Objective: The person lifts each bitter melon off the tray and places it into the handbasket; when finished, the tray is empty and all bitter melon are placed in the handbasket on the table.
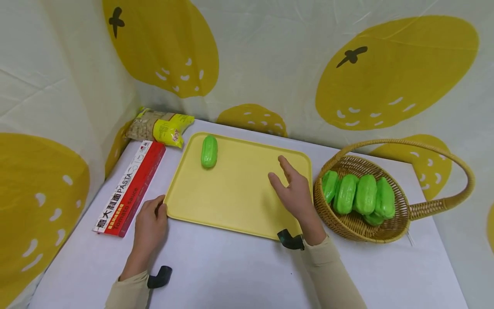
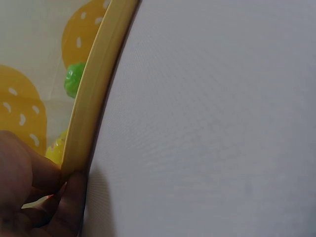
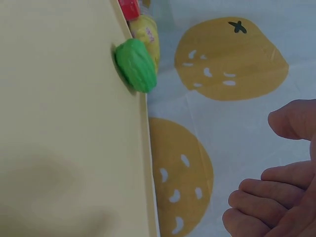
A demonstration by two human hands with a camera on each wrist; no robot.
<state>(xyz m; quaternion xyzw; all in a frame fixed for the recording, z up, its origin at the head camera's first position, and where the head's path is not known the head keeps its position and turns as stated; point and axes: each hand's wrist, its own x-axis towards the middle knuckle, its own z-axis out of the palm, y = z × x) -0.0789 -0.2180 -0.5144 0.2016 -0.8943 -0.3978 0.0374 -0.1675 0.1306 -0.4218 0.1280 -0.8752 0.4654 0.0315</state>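
A yellow rectangular tray [image 1: 235, 189] lies on the white table. My left hand [image 1: 151, 225] pinches its near left corner, with thumb and fingertips at the rim [image 2: 94, 94] in the left wrist view. Over the tray's right side hovers my right hand [image 1: 295, 195], fingers extended and nothing held; its palm and spread thumb show in the right wrist view. One green, oblong, ridged cucumber-like piece [image 1: 209, 152] rests near the tray's far left corner. To the right, a wicker basket [image 1: 347, 234] with an arched handle contains several similar green pieces [image 1: 365, 194].
Left of the tray lies a red and white pasta box [image 1: 131, 189]. A yellow and clear food bag [image 1: 160, 126] sits behind it, near the back left corner. Cloth with a yellow fruit print [image 1: 266, 56] hangs behind the table and on its left side.
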